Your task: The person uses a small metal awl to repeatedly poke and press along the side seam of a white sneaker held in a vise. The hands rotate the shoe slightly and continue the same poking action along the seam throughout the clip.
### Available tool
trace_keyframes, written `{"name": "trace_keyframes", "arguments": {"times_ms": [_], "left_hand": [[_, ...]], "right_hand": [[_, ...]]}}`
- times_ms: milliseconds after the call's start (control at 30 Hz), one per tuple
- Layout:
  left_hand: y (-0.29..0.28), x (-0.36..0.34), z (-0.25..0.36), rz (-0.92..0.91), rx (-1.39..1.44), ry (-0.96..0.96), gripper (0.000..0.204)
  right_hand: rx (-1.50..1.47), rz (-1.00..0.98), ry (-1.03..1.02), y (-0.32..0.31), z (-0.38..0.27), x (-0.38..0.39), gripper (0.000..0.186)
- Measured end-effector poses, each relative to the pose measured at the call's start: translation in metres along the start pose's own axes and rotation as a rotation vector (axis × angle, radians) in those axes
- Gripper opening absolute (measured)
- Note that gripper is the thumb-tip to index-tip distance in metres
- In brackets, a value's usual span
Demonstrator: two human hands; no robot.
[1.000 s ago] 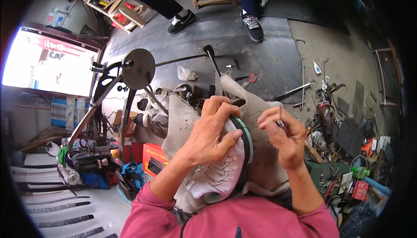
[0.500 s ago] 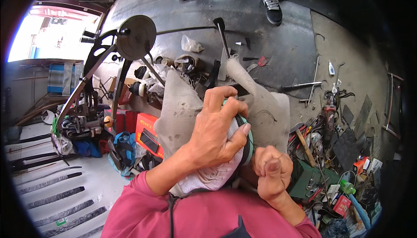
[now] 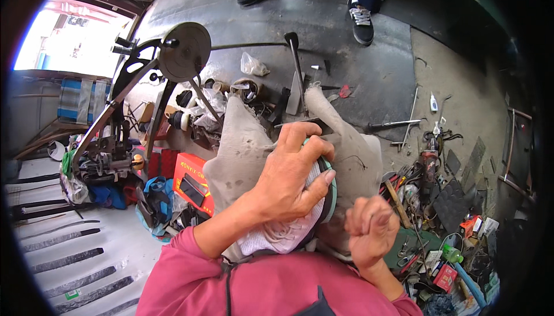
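A white lace-up shoe with a dark and pale green sole edge lies on my lap, tilted so its sole faces right. My left hand is wrapped over it, with the thumb pressing near the sole edge. Beneath the shoe, a worn grey cloth covers my knees; a short dark thread lies on it. My right hand is closed and held apart, just right of the shoe. Whatever its curled fingers hold, if anything, is hidden.
A hand-cranked sewing machine stands at the left, near a red-orange box. Tools, a wooden handle and scraps crowd the right side. Another person's dark shoes are on the floor ahead. Black strips lie at lower left.
My right hand has moved right, away from the shoe's sole edge, still closed. My left hand keeps its grip on the shoe. The view has shifted slightly.
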State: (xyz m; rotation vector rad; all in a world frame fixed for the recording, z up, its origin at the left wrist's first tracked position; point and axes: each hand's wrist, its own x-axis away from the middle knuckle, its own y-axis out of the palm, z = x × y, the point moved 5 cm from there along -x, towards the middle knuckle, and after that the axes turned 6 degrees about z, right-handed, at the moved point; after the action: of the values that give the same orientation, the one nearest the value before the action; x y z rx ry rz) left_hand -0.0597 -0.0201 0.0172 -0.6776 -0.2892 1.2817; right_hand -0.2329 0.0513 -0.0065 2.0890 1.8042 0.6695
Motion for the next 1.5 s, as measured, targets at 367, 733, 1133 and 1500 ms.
{"name": "trace_keyframes", "arguments": {"times_ms": [367,733,1133,1500], "left_hand": [[-0.01,0.002,0.028,0.14,-0.017,0.284,0.023],[-0.008,0.0,0.025,0.196,-0.023,0.347,0.011],[-0.011,0.001,0.007,0.266,0.155,0.139,0.006],[-0.012,0.005,0.0,0.263,0.189,0.068,0.01]], "right_hand": [[0.387,0.034,-0.131,-0.008,-0.048,-0.017,0.03],[0.149,0.097,-0.054,-0.018,-0.05,-0.009,0.028],[0.889,-0.213,0.048,-0.027,-0.06,-0.013,0.013],[0.873,-0.146,0.028,0.007,-0.027,-0.023,0.006]]}}
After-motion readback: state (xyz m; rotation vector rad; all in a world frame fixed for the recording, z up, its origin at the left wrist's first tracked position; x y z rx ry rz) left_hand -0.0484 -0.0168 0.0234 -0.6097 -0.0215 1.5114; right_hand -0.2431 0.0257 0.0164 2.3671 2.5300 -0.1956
